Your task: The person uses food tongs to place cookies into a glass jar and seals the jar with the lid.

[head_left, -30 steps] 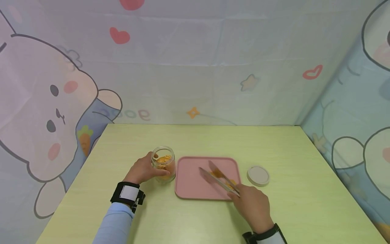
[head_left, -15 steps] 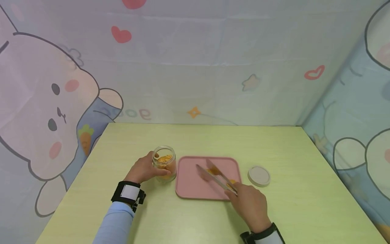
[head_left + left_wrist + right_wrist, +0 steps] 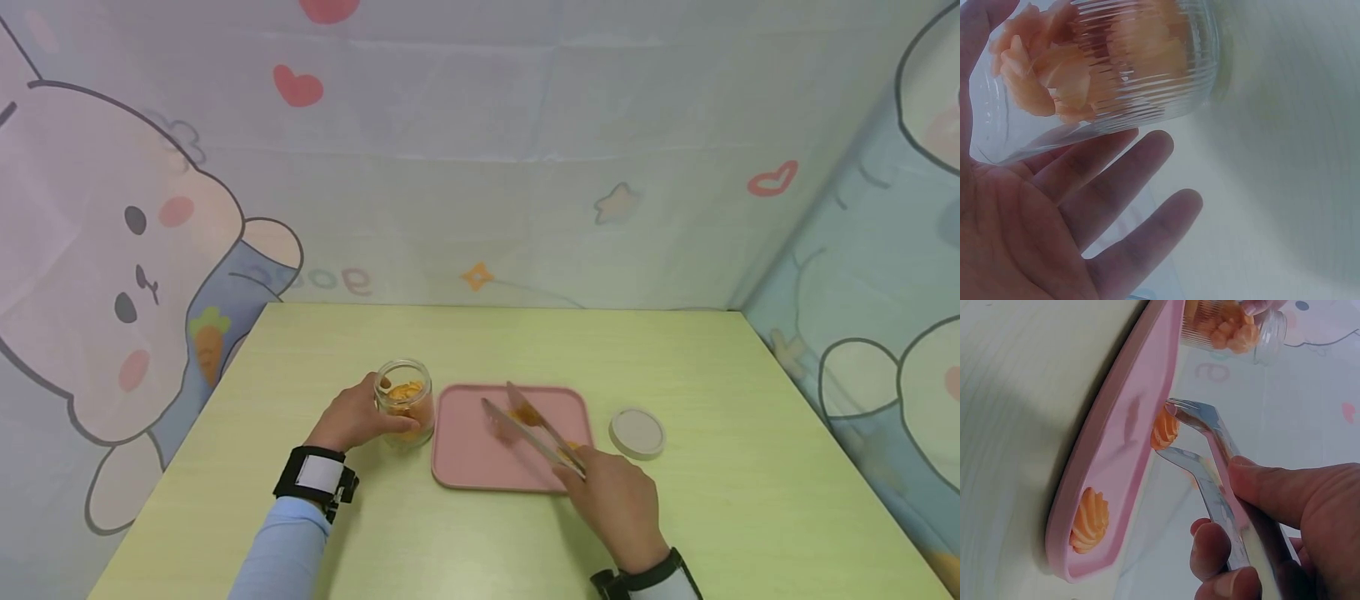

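Note:
My left hand (image 3: 352,417) holds a ribbed glass jar (image 3: 422,407) from its left side, thumb in front. Orange swirl-shaped pieces (image 3: 1066,75), like small cookies, partly fill the lidless jar. In the left wrist view several fingers spread out beside the glass. Metal tongs (image 3: 525,433) are gripped in my right hand (image 3: 617,504), over the pink tray (image 3: 468,467). One orange swirl (image 3: 1165,429) lies between the spread tong tips; whether both tips touch it I cannot tell. A second orange swirl (image 3: 1090,520) sits at the tray's near right corner.
A round pale lid (image 3: 637,433) lies on the light yellow table (image 3: 735,467), right of the tray. The jar stands close to the tray's left edge. A printed cloth (image 3: 450,192) hangs behind the table, with another at the right.
The tongs and my right hand have shifted slightly left, and the tong tips a little farther from me. My left hand and the jar stay in place.

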### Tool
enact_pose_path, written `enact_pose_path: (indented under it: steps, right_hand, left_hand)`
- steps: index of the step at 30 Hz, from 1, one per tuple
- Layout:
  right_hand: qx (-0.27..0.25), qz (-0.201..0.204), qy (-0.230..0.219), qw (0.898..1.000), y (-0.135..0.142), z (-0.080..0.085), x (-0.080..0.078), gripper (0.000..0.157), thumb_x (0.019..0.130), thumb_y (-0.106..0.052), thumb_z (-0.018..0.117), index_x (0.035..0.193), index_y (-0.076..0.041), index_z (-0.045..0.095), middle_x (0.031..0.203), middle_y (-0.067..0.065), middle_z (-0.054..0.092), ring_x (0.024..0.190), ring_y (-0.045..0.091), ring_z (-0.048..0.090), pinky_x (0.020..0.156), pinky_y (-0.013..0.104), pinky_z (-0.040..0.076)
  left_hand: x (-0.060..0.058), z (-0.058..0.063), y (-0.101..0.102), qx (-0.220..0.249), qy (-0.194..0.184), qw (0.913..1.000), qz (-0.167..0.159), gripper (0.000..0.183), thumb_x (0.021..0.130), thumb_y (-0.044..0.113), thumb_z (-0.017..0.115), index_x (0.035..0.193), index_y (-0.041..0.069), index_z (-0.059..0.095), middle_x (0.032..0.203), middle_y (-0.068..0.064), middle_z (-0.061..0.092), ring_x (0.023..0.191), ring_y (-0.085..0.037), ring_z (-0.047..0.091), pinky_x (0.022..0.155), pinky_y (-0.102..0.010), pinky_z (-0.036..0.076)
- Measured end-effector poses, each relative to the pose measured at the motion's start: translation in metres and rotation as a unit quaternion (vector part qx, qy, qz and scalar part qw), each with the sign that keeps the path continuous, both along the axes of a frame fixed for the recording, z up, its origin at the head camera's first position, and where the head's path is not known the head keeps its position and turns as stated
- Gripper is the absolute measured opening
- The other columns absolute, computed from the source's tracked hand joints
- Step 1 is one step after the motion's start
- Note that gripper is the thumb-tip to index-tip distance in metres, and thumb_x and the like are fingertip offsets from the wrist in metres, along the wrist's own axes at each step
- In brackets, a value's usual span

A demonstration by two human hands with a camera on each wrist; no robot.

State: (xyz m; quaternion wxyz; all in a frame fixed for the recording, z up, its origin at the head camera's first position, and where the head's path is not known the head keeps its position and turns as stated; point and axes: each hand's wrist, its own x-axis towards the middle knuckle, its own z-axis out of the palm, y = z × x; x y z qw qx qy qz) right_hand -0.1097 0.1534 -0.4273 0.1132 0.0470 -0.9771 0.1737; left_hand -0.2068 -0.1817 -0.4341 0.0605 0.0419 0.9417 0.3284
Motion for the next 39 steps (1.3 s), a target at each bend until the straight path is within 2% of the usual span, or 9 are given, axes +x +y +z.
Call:
enact_pose_path:
  steps: [4, 14, 24, 39]
  right_hand:
    - [-0.001, 0.003, 0.008, 1.0, 0.0, 0.002, -0.001, 0.028, 0.08, -0.035, 0.073, 0.092, -0.01, 0.073, 0.05, 0.0, 0.054, 0.04, 0.013, 0.041, 0.032, 0.028, 0.031]
    - [0.001, 0.009, 0.028, 1.0, -0.002, 0.013, -0.003, 0.026, 0.08, -0.035, 0.073, 0.084, -0.01, 0.071, 0.047, -0.002, 0.046, 0.041, 0.014, 0.039, 0.032, 0.028, 0.029]
    - [-0.008, 0.016, 0.051, 0.999, -0.005, 0.023, -0.006, 0.024, 0.08, -0.032, 0.074, 0.082, -0.008, 0.07, 0.048, 0.001, 0.05, 0.039, 0.014, 0.04, 0.031, 0.028, 0.029]
    - [-0.015, 0.032, 0.092, 0.995, -0.018, 0.045, -0.013, 0.026, 0.08, -0.033, 0.074, 0.078, -0.008, 0.067, 0.044, -0.002, 0.044, 0.036, 0.012, 0.034, 0.03, 0.025, 0.023]
  left_hand:
    - [0.0, 0.0, 0.001, 0.002, -0.001, 1.0, 0.001, 0.092, 0.062, 0.057, 0.08, 0.127, 0.001, 0.049, 0.119, -0.021, 0.063, 0.099, -0.03, 0.057, 0.082, -0.049, 0.049]
    - [0.0, -0.001, 0.001, -0.002, 0.003, 1.0, -0.002, 0.092, 0.062, 0.058, 0.079, 0.128, 0.0, 0.049, 0.118, -0.021, 0.063, 0.099, -0.031, 0.057, 0.081, -0.049, 0.049]
    - [0.001, 0.0, 0.002, -0.001, 0.003, 1.0, 0.0, 0.092, 0.061, 0.058, 0.079, 0.127, 0.001, 0.049, 0.118, -0.021, 0.063, 0.098, -0.03, 0.057, 0.081, -0.048, 0.049]
    - [-0.001, -0.002, 0.001, -0.002, 0.003, 1.0, 0.001, 0.091, 0.061, 0.059, 0.079, 0.125, 0.001, 0.049, 0.117, -0.021, 0.063, 0.097, -0.03, 0.057, 0.081, -0.048, 0.049]
